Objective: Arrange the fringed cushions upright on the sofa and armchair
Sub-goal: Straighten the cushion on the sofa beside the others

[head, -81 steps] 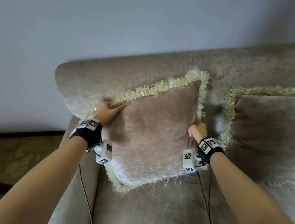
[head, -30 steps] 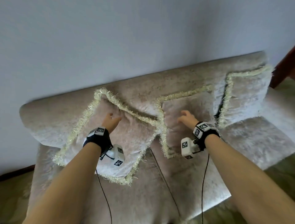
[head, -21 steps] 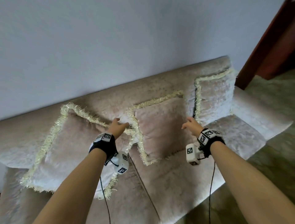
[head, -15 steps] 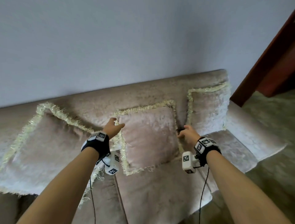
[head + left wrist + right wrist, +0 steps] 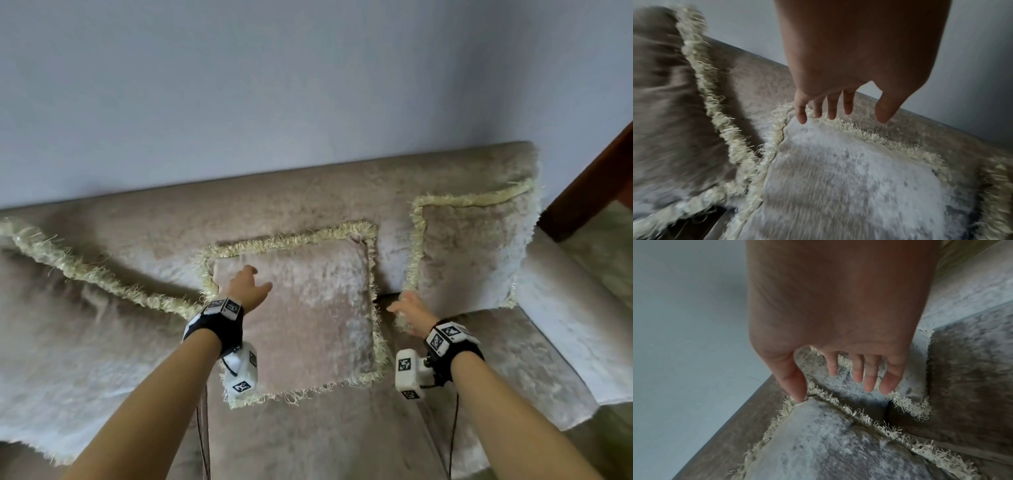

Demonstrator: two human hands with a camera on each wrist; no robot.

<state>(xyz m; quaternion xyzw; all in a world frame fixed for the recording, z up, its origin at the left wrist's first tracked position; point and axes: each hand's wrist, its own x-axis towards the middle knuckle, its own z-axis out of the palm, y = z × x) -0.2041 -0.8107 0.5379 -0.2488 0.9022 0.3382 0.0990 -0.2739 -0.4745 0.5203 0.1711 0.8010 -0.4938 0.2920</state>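
- 3 fringed cushions lean on the sofa [image 5: 301, 192] back: the left cushion [image 5: 68, 325] tilted like a diamond, the middle cushion [image 5: 308, 308] slumped low on the seat, the right cushion [image 5: 472, 253] upright in the corner by the armrest.
- The left hand [image 5: 248, 289] reaches to the middle cushion's top-left corner, fingers [image 5: 830, 110] spread and nearly straight, gripping nothing; the tips sit at the fringe there, contact unclear.
- The right hand [image 5: 411, 313] hangs in the gap between middle and right cushions, fingers [image 5: 869, 378] loosely splayed, holding nothing; its thumb seems to brush the middle cushion's fringe.
- Handling, as a judgement: the cushions look light, soft and squashy, plush-covered with little slip, not fragile. The loose fringe would likely give or tear if pulled.
- Best hold: both side edges or top corners, pinching the stuffed body inside the trim, then lifting and setting it against the back.
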